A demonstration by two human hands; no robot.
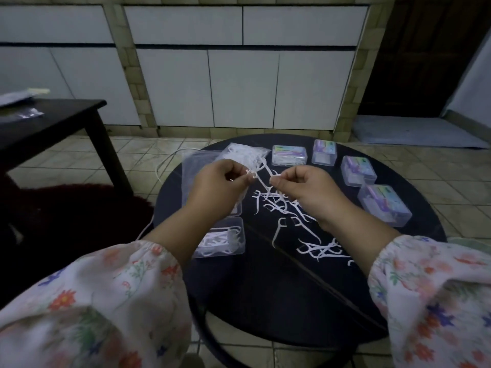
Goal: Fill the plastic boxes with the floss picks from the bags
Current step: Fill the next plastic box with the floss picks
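Over a round black table, left hand and right hand each pinch floss picks; box labels unreadable

Loose floss picks are spread on the tabletop under and before the fingers. A bag is placed behind them, four closed boxes to their right, an open box to their left.

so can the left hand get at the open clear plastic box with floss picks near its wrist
Probably yes: the open clear plastic box lies lidless just below the left hand, nothing over it. But that hand is pinching white floss picks now.
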